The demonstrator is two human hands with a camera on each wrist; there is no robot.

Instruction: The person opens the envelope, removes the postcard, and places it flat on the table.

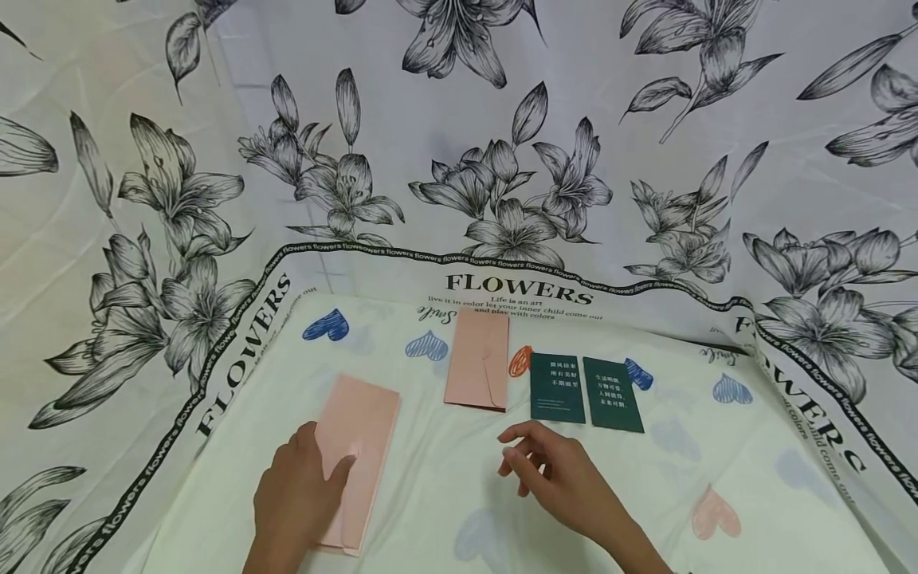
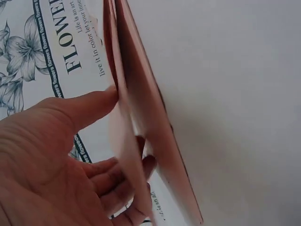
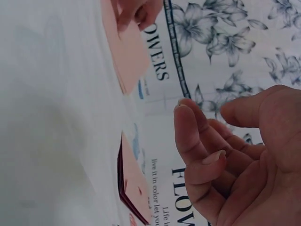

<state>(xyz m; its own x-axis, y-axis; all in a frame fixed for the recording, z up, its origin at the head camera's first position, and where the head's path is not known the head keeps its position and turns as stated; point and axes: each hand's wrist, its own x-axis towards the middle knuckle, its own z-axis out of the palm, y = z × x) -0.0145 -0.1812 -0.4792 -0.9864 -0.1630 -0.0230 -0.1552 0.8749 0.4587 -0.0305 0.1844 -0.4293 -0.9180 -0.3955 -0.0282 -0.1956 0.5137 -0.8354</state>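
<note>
Heart-printed cloth [image 1: 430, 494], pink envelope [image 1: 364, 426] in left hand [image 1: 296, 488], between thumb and fingers; right hand [image 1: 558, 472] well apart, loosely curled.

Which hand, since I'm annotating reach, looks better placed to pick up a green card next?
Probably the right hand: it holds nothing and is beside the near edge of the green cards, while the left hand is farther off, gripping a pink envelope.
</note>
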